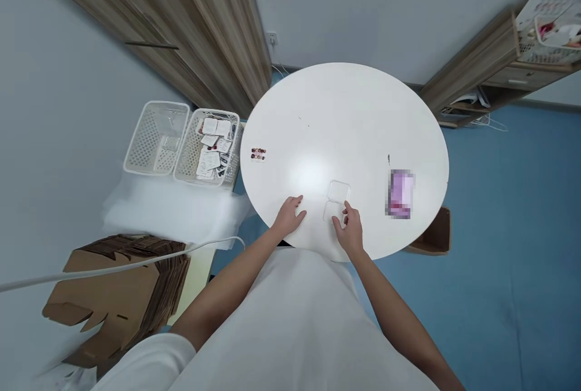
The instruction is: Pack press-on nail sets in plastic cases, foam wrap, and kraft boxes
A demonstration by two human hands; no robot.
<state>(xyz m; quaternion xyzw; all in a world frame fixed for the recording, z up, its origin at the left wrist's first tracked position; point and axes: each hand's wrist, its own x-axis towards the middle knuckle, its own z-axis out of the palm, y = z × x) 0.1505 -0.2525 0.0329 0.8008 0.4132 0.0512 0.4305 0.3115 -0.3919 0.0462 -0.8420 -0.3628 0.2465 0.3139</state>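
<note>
An open clear plastic box point(339, 190), its two hinged halves laid out, rests on the white table near the front edge. My right hand point(351, 230) is at the half closer to me, its thumb over the inside and its curled fingers at the right wall, gripping it. To the left of the box, my left hand point(287, 216) hovers over or rests on the tabletop, fingers and thumb apart and nothing in them. A small card with two rows of dark red and pinkish pieces point(258, 154) lies at the table's left side.
The oval white table point(363, 94) carries a pixelated purple item point(401, 194) at right. Left of it stand a white basket point(149, 137) and another basket point(233, 164) of small cards. Flattened cardboard boxes point(122, 282) are stacked lower left; a brown bin point(438, 233) stands by the table.
</note>
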